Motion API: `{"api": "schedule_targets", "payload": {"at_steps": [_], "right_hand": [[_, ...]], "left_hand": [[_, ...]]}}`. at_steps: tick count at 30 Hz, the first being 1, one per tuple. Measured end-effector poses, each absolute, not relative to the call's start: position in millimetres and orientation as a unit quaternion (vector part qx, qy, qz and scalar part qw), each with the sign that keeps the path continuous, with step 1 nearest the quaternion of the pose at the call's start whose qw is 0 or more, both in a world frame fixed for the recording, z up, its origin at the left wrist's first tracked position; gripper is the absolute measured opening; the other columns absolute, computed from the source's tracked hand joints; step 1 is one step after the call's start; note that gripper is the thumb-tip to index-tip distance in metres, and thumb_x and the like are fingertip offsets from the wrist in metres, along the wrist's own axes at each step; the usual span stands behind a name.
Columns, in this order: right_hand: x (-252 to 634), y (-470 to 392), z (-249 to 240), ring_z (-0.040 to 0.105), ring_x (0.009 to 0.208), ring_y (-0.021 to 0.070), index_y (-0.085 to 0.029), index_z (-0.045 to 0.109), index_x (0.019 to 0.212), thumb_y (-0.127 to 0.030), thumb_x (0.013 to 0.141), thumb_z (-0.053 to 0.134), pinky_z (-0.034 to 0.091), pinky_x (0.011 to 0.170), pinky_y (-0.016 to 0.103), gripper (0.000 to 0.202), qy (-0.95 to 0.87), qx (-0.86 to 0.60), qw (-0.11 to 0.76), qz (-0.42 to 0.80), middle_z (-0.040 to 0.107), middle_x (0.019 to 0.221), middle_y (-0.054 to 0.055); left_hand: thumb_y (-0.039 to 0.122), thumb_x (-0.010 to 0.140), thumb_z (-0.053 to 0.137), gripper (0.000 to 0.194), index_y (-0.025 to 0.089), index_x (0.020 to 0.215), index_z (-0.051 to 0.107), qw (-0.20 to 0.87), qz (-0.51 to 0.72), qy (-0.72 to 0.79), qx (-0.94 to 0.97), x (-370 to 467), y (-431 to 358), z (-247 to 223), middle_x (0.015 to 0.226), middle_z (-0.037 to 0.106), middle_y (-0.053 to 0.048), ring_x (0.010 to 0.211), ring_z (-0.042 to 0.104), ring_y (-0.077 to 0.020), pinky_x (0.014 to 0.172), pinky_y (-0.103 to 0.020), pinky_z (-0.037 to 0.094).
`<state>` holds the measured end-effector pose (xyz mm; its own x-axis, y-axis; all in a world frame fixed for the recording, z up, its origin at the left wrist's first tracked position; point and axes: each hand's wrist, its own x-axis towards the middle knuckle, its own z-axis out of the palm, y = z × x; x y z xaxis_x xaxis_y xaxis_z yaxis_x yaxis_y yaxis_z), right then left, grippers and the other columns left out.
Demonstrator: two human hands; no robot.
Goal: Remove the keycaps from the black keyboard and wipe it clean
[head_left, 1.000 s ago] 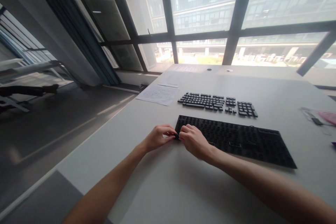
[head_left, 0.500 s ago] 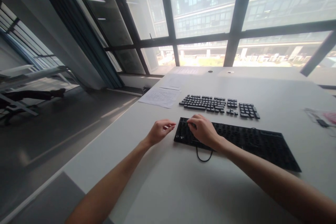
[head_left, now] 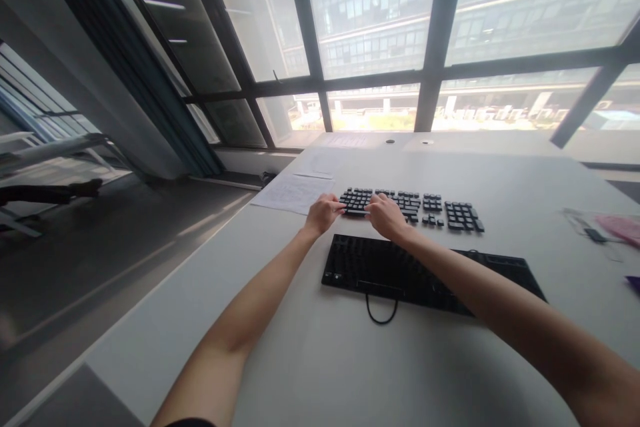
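Note:
A set of loose dark keycaps [head_left: 356, 199] lies on the white table [head_left: 310, 347], laid out in the pattern of a keyboard. At the left end of their front rows, my left hand [head_left: 323, 213] has its thumb and fingers drawn together, touching the caps. My right hand [head_left: 389, 217] bends over the middle of the front row, fingertips down among the keycaps. Whatever either hand pinches is too small or hidden. Nearer to me rests a black keyboard base [head_left: 370, 263], mostly without caps, partly under my right forearm. A cable loop [head_left: 381, 322] sticks out from its front edge.
Paper sheets [head_left: 295, 193] lie left of the keycaps. At the right are a small black piece with a thin cable [head_left: 595, 235] and a pink item [head_left: 617, 225]. Windows stand behind the table. A person's leg [head_left: 50, 193] shows at far left.
Both hands have moved forward from the keyboard base to the loose keycaps. My right hand has left the base's left part. The view has shifted slightly.

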<state>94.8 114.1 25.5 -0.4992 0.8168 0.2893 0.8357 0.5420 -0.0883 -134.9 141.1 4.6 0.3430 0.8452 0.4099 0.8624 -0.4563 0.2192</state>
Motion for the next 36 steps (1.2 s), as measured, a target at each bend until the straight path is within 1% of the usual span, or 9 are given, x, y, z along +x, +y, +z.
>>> {"api": "schedule_targets", "payload": {"at_steps": [5,11,17,20,22,25,29,33,36], "right_hand": [[92.4,120.1,21.1,0.050,0.104,0.0290,-0.016,0.076,0.090,-0.021,0.093,0.055,0.039,0.082,0.035,0.022,-0.873,-0.467,0.134,-0.031,0.065,0.106,0.015],[89.9,123.5,16.8,0.050,0.105,0.0284,-0.019,0.076,0.087,-0.018,0.095,0.051,0.036,0.083,0.035,0.027,-0.884,-0.449,0.125,-0.030,0.069,0.103,0.013],[90.1,125.8,17.7,0.054,0.104,0.0281,-0.018,0.073,0.096,-0.018,0.091,0.055,0.035,0.087,0.035,0.018,-0.888,-0.444,0.120,-0.030,0.071,0.103,0.012],[89.6,125.2,18.7,0.057,0.103,0.0277,-0.017,0.072,0.100,-0.014,0.090,0.055,0.035,0.087,0.035,0.019,-0.889,-0.441,0.122,-0.028,0.071,0.103,0.014],[89.6,123.2,20.3,0.058,0.100,0.0269,-0.016,0.071,0.098,-0.013,0.090,0.054,0.035,0.087,0.034,0.019,-0.889,-0.439,0.129,-0.023,0.072,0.101,0.014],[91.4,116.2,24.8,0.060,0.099,0.0252,-0.017,0.071,0.097,-0.014,0.089,0.055,0.036,0.086,0.033,0.018,-0.885,-0.439,0.152,-0.012,0.072,0.099,0.012],[97.7,95.2,32.4,0.063,0.091,0.0207,-0.019,0.069,0.099,-0.019,0.088,0.058,0.040,0.078,0.028,0.015,-0.869,-0.449,0.205,0.021,0.071,0.099,0.007],[107.6,63.9,35.6,0.063,0.077,0.0183,-0.019,0.069,0.084,-0.017,0.082,0.063,0.042,0.070,0.026,0.007,-0.823,-0.449,0.315,0.147,0.071,0.082,0.003],[118.4,41.6,32.5,0.063,0.069,0.0169,-0.018,0.070,0.081,-0.019,0.078,0.066,0.044,0.066,0.026,0.005,-0.784,-0.442,0.346,0.265,0.070,0.073,0.002]], "left_hand": [[0.022,0.083,0.073,0.013,0.029,0.091,0.080,0.012,-0.214,-0.527,-0.823,-135.7,143.5,2.7,0.099,0.067,-0.004,0.101,0.056,-0.0224,0.084,-0.031,0.051],[0.023,0.082,0.072,0.010,0.027,0.087,0.080,-0.003,-0.223,-0.533,-0.816,-135.7,140.8,1.4,0.099,0.072,-0.003,0.101,0.057,-0.0228,0.087,-0.032,0.051],[0.024,0.078,0.075,0.008,0.025,0.084,0.079,-0.033,-0.246,-0.543,-0.802,-136.0,139.2,3.9,0.086,0.076,-0.002,0.090,0.061,-0.0222,0.083,-0.032,0.050],[0.027,0.078,0.075,0.008,0.023,0.084,0.079,-0.045,-0.269,-0.546,-0.792,-139.0,128.9,13.0,0.084,0.075,-0.002,0.083,0.061,-0.0197,0.081,-0.030,0.048],[0.030,0.079,0.075,0.011,0.021,0.085,0.079,-0.051,-0.283,-0.546,-0.787,-141.2,113.2,22.3,0.081,0.075,-0.002,0.076,0.059,-0.0169,0.076,-0.028,0.046],[0.035,0.079,0.076,0.017,0.020,0.086,0.079,-0.101,-0.305,-0.539,-0.779,-142.2,75.5,37.6,0.074,0.072,0.000,0.065,0.053,-0.0134,0.065,-0.026,0.041],[0.033,0.079,0.077,0.014,0.020,0.085,0.079,-0.228,-0.286,-0.504,-0.782,-136.4,17.2,49.9,0.075,0.072,0.000,0.066,0.052,-0.0124,0.064,-0.025,0.038],[0.027,0.079,0.076,0.009,0.020,0.084,0.078,-0.309,-0.261,-0.475,-0.782,-127.5,-16.2,46.3,0.082,0.075,-0.001,0.075,0.060,-0.0144,0.068,-0.025,0.042],[0.024,0.079,0.076,0.006,0.021,0.083,0.078,-0.315,-0.260,-0.463,-0.786,-124.6,-20.4,39.4,0.085,0.075,-0.002,0.083,0.064,-0.0168,0.075,-0.026,0.045]]}}
